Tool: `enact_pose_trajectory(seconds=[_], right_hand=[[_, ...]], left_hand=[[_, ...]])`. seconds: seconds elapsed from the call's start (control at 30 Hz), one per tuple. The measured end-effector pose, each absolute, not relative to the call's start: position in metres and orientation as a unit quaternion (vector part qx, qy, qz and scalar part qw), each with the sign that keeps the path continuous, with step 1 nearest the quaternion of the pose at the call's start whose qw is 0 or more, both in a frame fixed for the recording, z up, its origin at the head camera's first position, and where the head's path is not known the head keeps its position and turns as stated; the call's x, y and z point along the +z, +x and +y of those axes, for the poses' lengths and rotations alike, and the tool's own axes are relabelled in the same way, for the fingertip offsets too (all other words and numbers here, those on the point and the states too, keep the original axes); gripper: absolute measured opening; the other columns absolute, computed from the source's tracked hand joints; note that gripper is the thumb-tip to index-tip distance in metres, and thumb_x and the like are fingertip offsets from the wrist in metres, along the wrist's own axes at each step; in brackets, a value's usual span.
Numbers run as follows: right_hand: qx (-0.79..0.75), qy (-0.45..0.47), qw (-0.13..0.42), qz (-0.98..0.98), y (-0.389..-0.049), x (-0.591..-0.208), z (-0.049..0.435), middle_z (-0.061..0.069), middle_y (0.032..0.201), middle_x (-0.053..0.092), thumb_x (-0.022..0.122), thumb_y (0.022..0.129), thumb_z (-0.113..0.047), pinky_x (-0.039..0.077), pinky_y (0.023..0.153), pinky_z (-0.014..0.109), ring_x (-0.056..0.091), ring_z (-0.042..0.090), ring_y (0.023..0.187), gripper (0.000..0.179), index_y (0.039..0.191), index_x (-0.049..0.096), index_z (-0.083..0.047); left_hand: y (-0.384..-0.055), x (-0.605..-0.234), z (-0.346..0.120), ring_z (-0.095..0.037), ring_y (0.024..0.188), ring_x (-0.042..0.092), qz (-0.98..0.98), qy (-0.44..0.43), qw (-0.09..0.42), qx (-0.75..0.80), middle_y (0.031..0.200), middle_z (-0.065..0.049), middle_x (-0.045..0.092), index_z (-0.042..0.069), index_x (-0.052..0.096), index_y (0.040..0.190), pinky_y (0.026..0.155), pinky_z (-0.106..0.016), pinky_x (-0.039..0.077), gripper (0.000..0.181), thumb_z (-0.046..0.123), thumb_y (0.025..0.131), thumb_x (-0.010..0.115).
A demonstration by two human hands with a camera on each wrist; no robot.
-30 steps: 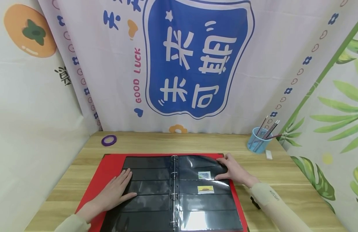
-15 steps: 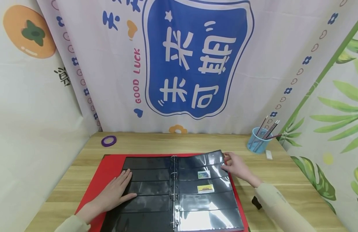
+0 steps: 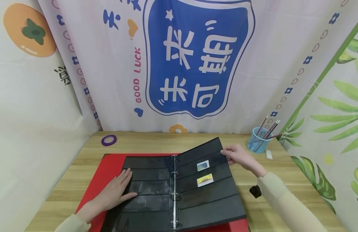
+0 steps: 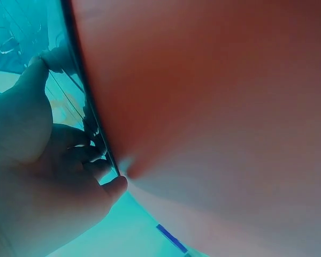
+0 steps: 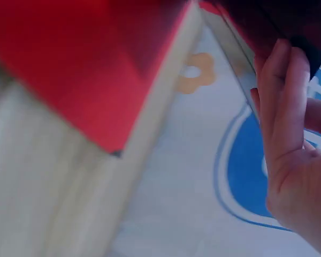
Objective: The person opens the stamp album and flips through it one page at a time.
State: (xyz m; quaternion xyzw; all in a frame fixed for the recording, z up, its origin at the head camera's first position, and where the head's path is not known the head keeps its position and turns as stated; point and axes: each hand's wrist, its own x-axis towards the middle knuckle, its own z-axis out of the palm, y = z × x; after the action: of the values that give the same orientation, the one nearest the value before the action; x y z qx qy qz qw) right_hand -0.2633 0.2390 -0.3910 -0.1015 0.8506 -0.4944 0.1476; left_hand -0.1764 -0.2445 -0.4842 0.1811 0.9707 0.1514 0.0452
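Note:
A red ring-binder stamp album (image 3: pixel 112 164) lies spread on the table, with black strip-pocket pages on either side of its metal rings (image 3: pixel 174 193). My left hand (image 3: pixel 113 191) rests flat on the left page (image 3: pixel 149 187), fingers straight. Between thumb and fingers my right hand (image 3: pixel 239 158) pinches the outer edge of the right page (image 3: pixel 205 203), which is lifted and tilted above the red cover. That page carries two stamps: a blue-green stamp (image 3: pixel 203 165) and, below it, a yellow stamp (image 3: pixel 205 180). In the right wrist view the fingers (image 5: pixel 289 101) lie behind the dark page.
A purple tape roll (image 3: pixel 109 140) lies at the back left. At the back right stand a blue mesh cup (image 3: pixel 257 141) of pencils and a white eraser (image 3: pixel 268 154). A small black object (image 3: pixel 255 191) sits beside the right forearm. Printed curtain (image 3: pixel 123 96) hangs behind.
The right page has come up off the cover, its outer edge rising with my right hand, which moved up and slightly right. My left hand has stayed in place.

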Motion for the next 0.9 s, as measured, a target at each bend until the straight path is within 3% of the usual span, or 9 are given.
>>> enact_pose_trajectory(seconds=[0.13,0.3,0.47,0.63,0.73,0.9], right_hand=[[-0.497,-0.099,0.14,0.851,-0.267,-0.37,0.228,-0.009,0.062,0.053,0.053,0.102,-0.016,0.059,0.064,0.023,0.057,0.003,0.06,0.027,0.095,0.065,0.007],[-0.487,-0.115,0.146,0.853,-0.273,-0.352,0.21,-0.008,0.061,0.048,0.054,0.102,-0.02,0.057,0.063,0.023,0.052,0.005,0.06,0.027,0.094,0.065,0.004],[-0.492,-0.127,0.152,0.848,-0.275,-0.336,0.188,-0.007,0.063,0.05,0.056,0.101,-0.02,0.057,0.063,0.019,0.052,0.005,0.058,0.03,0.108,0.067,0.008],[-0.497,-0.132,0.153,0.844,-0.275,-0.321,0.168,-0.005,0.074,0.059,0.058,0.1,-0.019,0.059,0.067,0.019,0.057,0.006,0.062,0.035,0.122,0.065,0.007],[-0.496,-0.134,0.153,0.844,-0.274,-0.314,0.158,-0.004,0.076,0.061,0.059,0.099,-0.019,0.059,0.067,0.019,0.058,0.007,0.062,0.032,0.119,0.067,0.005],[-0.501,-0.142,0.158,0.839,-0.273,-0.306,0.145,-0.005,0.056,0.046,0.059,0.099,-0.019,0.057,0.064,0.019,0.056,0.007,0.054,0.022,0.087,0.066,-0.002]], left_hand=[[-0.177,-0.484,-0.244,-0.05,0.144,0.032,0.971,0.183,0.04,0.15,0.158,-0.029,0.032,-0.007,0.036,0.149,0.111,-0.067,0.034,0.095,0.06,0.087,0.063],[-0.177,-0.485,-0.245,-0.05,0.144,0.031,0.971,0.183,0.044,0.146,0.158,-0.029,0.031,-0.007,0.036,0.149,0.111,-0.067,0.034,0.095,0.061,0.088,0.062],[-0.176,-0.485,-0.244,-0.049,0.145,0.031,0.972,0.182,0.042,0.143,0.159,-0.028,0.03,-0.006,0.036,0.15,0.112,-0.066,0.034,0.094,0.06,0.088,0.062],[-0.175,-0.483,-0.243,-0.05,0.144,0.032,0.971,0.186,0.035,0.144,0.157,-0.029,0.032,-0.007,0.037,0.149,0.111,-0.066,0.035,0.093,0.059,0.088,0.063],[-0.175,-0.482,-0.244,-0.05,0.144,0.032,0.971,0.185,0.035,0.146,0.157,-0.029,0.032,-0.007,0.037,0.149,0.111,-0.066,0.035,0.093,0.058,0.088,0.064],[-0.175,-0.482,-0.243,-0.05,0.144,0.032,0.971,0.189,0.034,0.142,0.157,-0.029,0.032,-0.008,0.037,0.148,0.11,-0.065,0.036,0.093,0.058,0.088,0.064]])
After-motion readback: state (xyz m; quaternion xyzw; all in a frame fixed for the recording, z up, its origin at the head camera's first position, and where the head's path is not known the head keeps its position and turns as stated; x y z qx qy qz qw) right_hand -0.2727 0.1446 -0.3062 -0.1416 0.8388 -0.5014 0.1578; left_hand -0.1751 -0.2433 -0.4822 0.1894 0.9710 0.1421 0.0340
